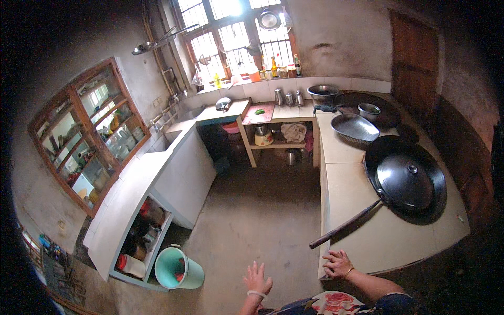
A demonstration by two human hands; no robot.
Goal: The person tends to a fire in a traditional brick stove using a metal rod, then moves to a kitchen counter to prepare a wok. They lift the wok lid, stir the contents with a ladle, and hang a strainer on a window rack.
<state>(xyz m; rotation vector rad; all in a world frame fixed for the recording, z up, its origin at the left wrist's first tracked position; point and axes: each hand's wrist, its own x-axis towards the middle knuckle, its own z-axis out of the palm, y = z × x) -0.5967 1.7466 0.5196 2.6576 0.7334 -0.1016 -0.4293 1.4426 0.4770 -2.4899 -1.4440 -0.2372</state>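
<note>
My left hand (258, 278) is held over the floor with its fingers apart and nothing in it. At the near corner of the right-hand counter (366, 244), my right hand (338, 264) rests on the edge, fingers spread and holding nothing. Just beyond that hand, a long dark handle (346, 225) juts over the counter edge. Its far end meets the rim of a large black wok (433, 201) set in the counter. Inside the wok lies a dark domed lid (405, 183) with a small round knob.
A metal strainer basket (354, 128) and a steel bowl (369, 112) sit beyond the wok. Chopped greens (259, 112) lie on a pink cutting board (267, 118) at the back. A teal bucket (197, 273) stands on the floor by the open left-hand cabinet (136, 240).
</note>
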